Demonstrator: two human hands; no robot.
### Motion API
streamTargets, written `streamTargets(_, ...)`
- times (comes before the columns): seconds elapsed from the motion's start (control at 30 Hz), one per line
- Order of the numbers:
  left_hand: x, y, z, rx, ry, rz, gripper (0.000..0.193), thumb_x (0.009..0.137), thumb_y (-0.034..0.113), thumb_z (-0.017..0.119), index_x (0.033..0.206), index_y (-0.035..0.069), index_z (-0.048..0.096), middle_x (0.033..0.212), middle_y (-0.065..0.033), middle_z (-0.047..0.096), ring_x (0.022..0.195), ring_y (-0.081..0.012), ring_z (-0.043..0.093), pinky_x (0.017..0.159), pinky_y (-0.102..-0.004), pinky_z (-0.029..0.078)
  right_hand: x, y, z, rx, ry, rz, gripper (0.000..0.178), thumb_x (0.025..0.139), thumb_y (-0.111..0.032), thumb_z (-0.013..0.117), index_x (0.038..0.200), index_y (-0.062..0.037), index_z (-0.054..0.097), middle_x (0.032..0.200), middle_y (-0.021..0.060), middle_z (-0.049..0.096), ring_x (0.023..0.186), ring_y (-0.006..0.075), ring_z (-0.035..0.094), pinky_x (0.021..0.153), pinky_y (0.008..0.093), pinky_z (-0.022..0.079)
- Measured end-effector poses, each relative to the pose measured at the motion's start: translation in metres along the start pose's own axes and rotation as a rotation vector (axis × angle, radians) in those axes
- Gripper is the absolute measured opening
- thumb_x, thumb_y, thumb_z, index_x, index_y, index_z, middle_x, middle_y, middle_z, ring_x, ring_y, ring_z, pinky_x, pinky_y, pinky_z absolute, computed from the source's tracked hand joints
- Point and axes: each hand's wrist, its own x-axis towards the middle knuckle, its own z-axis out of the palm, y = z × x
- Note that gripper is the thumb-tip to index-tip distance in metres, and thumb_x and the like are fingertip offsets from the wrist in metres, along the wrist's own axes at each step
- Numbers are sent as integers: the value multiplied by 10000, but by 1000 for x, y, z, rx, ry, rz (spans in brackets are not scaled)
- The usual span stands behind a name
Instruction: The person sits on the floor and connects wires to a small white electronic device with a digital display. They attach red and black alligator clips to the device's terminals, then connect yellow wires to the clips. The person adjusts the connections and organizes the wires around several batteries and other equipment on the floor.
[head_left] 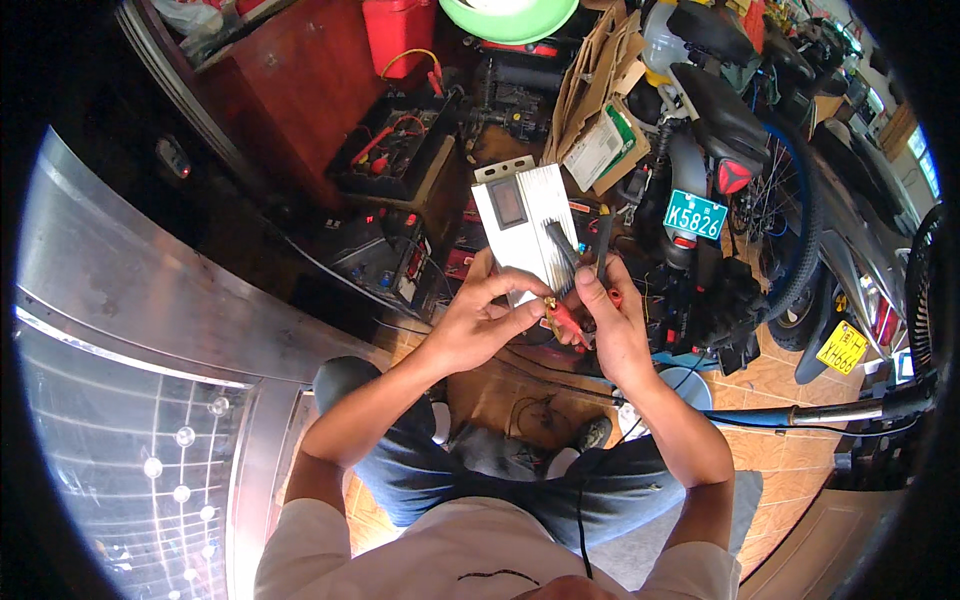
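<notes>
A small red-sleeved piece with a brass-coloured tip [566,319] lies between my two hands. My left hand [490,312] is closed, thumb and index finger pinching by its brass end. My right hand [615,318] is wrapped round a dark plier-like tool [562,246], whose two long arms point away from me; its working end is hidden by my fingers. Another bit of red shows beside the right thumb. Just beyond my hands stands a silver metal box [535,190] with a small dark screen, ribbed sides and a slotted flange on top.
Open black battery cases [392,150] with red leads stand at the far left, by a red bucket [398,30]. A torn cardboard box [590,90] is behind the silver box. Parked two-wheelers [725,125] fill the right. A metal door [130,300] flanks my left; a blue bucket [690,386] stands by my right forearm.
</notes>
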Motion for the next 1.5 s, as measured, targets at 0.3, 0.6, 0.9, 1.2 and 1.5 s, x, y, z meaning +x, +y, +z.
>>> streamTargets(0.3,-1,-11,1,-9,34,-43,178,911,181,679,1039,61,650,1246,-85,374,1197,-202,475,841,-282,545,6,3,-2,-30,32,77,385,963,-414,571,1075,-56,486,684,52,596,491,116,566,438,225,400)
streamTargets(0.6,-3,-17,2,-135,20,-86,181,916,186,674,1045,63,641,1234,-74,386,1181,-187,474,869,-298,529,9,6,-4,-35,22,88,388,959,-415,576,1076,-55,489,682,56,603,493,110,571,427,217,425)
streamTargets(0.9,-5,-21,6,-79,65,-46,170,924,177,658,1045,61,635,1233,-79,385,1184,-190,472,840,-282,548,5,4,-2,-115,37,31,354,978,-374,559,1072,-40,485,742,47,586,551,96,583,478,221,465)
streamTargets(1.2,-6,-18,6,-7,104,62,145,936,147,631,1051,59,631,1225,-94,361,1169,-192,472,874,-290,558,-5,6,8,-245,66,-249,348,982,-306,569,1128,-8,461,818,41,581,682,94,588,567,241,497)
streamTargets(1.5,-8,-28,7,-164,89,26,150,944,131,618,1073,54,617,1203,-73,363,1153,-169,478,887,-283,535,-9,9,8,-519,106,-414,352,971,-284,590,1141,-4,460,786,72,630,700,103,609,617,264,502)
